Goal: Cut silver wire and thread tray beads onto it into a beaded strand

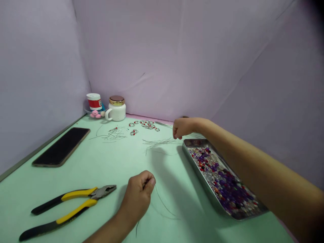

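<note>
Beading station, head view. The left hand (pixel 138 195), low at 6 o'clock on the pale green counter (pixel 106 162), has its grip pressed together, pinching 1 thin wire (pixel 164 206) that curls away toward 4 o'clock. The right hand (pixel 182 127) reaches out to 12 o'clock, fingertips curled down onto a loose bundle of cut wires (pixel 159 142) just beside the far corner of the steel bead tray (pixel 192 158); whether it has closed on a strand cannot be told. The tray, at 3 o'clock, holds mixed purple, red and clear beads (pixel 222 182). Yellow-handled pliers (pixel 73 202) lie shut at 8 o'clock, a phone (pixel 62 146) at 10 o'clock, finished bead rings (pixel 145 125) and more wire offcuts (pixel 112 135) at 11 o'clock before a white lidded jar (pixel 116 108) and a small red-and-white tub (pixel 94 101).

Judgement: separating 1 strand goes best by lifting it from its end with thumb and forefinger, while the left hand keeps a light pinch so the held wire does not kink.
</note>
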### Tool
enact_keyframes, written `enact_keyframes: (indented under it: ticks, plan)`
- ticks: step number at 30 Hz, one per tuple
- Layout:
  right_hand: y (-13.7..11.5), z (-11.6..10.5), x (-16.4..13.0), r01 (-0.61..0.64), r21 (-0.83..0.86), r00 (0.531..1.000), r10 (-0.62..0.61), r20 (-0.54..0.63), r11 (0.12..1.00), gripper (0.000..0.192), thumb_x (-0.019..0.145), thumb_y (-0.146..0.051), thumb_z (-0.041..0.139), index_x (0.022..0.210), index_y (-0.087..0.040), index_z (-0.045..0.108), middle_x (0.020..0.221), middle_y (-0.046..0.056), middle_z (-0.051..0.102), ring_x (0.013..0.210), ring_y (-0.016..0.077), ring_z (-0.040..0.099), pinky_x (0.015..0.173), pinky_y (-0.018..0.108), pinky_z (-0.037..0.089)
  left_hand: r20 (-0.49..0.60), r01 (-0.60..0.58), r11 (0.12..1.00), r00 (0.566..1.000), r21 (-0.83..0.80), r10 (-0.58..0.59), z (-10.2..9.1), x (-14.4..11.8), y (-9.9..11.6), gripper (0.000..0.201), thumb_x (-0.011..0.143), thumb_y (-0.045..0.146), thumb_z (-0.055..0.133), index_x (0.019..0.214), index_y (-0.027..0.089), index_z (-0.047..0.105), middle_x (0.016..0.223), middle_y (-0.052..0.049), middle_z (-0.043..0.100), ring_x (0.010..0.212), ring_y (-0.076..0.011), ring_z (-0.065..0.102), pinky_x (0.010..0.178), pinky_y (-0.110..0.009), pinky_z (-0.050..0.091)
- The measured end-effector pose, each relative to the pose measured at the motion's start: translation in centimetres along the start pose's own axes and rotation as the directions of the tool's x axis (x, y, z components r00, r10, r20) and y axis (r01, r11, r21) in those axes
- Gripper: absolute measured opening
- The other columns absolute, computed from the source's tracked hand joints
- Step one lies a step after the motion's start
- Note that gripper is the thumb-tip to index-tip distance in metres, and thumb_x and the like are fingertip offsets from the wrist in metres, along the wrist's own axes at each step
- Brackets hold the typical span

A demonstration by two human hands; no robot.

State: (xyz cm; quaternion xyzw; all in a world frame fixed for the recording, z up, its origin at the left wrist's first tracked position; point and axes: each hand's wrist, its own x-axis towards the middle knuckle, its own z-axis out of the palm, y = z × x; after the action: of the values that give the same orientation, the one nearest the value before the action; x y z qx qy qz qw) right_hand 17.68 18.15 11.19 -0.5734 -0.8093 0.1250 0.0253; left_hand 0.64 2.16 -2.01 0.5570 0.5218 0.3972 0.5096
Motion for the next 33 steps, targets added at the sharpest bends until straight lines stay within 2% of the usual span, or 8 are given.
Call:
enact_keyframes:
  ticks: [4,6,9,12,17,25,30,33]
  plan:
    - [-0.5,0.2,-3.6,-0.060,0.343,0.994,0.023,0.110,0.937,0.013,0.060,-0.013,0.055,0.066,-0.016,0.066,0.054,0.000,0.058,0.040,0.0051,0.035,0.039,0.021,0.025,-0.010,-0.018,1.000,1.000,-0.012,0.018,0.0,0.0,0.0,0.019,0.073,0.029,0.045,0.056,0.020,0.041,0.049,0.006,0.028,0.047,-0.0096,0.023,0.044,-0.022,0.020]
    - [-1.5,1.9,-6.5,-0.078,0.717,0.997,0.059,0.052,0.693,0.009,0.062,-0.020,0.057,0.069,-0.016,0.062,0.054,-0.002,0.053,0.040,0.0040,0.030,0.037,0.020,0.021,-0.002,-0.041,0.999,0.999,0.001,0.041,0.1,0.0,0.0,0.019,0.072,0.029,0.046,0.056,0.019,0.043,0.049,0.006,0.029,0.047,-0.0093,0.025,0.044,-0.022,0.020]
    - [-3.1,5.8,-10.9,-0.084,0.957,0.991,0.122,0.052,0.278,0.016,0.061,-0.027,0.062,0.071,-0.015,0.057,0.056,-0.004,0.047,0.039,0.0023,0.026,0.036,0.019,0.015,-0.013,-0.084,0.997,0.996,-0.001,0.084,0.1,0.0,0.1,0.018,0.069,0.027,0.049,0.054,0.018,0.046,0.048,0.006,0.033,0.047,-0.0090,0.028,0.045,-0.022,0.022]
    - [-3.6,9.8,-13.9,-0.072,0.991,0.987,0.153,0.054,0.109,0.018,0.063,-0.028,0.060,0.074,-0.015,0.057,0.059,-0.004,0.047,0.039,0.0021,0.025,0.037,0.019,0.015,-0.051,-0.091,0.996,0.995,-0.018,0.090,0.0,0.1,0.2,0.016,0.068,0.026,0.052,0.055,0.017,0.049,0.048,0.006,0.036,0.047,-0.0082,0.029,0.045,-0.021,0.023]
    - [-2.6,14.2,-14.8,-0.027,0.948,0.928,0.360,-0.094,0.316,0.012,0.063,-0.024,0.056,0.070,-0.014,0.058,0.057,-0.002,0.051,0.046,0.0067,0.038,0.042,0.020,0.026,-0.064,-0.046,0.999,0.997,-0.018,0.045,0.0,0.0,0.3,0.014,0.068,0.028,0.051,0.060,0.016,0.050,0.045,0.007,0.037,0.041,-0.0064,0.026,0.041,-0.020,0.020]
    - [-2.7,15.4,-15.0,-0.053,0.972,0.973,0.232,-0.002,0.231,0.016,0.063,-0.028,0.054,0.072,-0.015,0.059,0.052,-0.004,0.049,0.037,0.0044,0.029,0.037,0.020,0.020,-0.167,-0.110,0.993,0.979,0.036,0.114,0.6,-0.5,0.6,0.019,0.058,0.026,0.063,0.073,0.015,0.067,0.062,0.000,0.059,0.050,-0.0090,0.040,0.047,-0.022,0.032]
    - [-3.1,15.3,-15.3,-0.058,0.964,0.989,0.146,0.020,0.258,0.013,0.064,-0.024,0.053,0.070,-0.014,0.059,0.054,-0.003,0.050,0.041,0.0050,0.032,0.040,0.020,0.021,-0.210,-0.052,0.998,0.977,-0.041,0.042,0.4,-0.3,0.9,0.036,0.068,0.039,0.055,0.089,0.010,0.061,0.062,0.001,0.053,0.037,-0.0041,0.028,0.036,-0.020,0.020]
    - [-3.5,15.2,-15.4,-0.028,0.953,0.994,0.109,-0.005,0.302,0.010,0.064,-0.022,0.054,0.068,-0.013,0.059,0.054,-0.003,0.050,0.047,0.0064,0.036,0.045,0.020,0.024,-0.189,-0.039,0.999,0.981,-0.032,0.033,0.5,-0.2,0.9,0.031,0.068,0.040,0.053,0.077,0.011,0.058,0.056,0.003,0.047,0.037,-0.0039,0.026,0.035,-0.020,0.018]
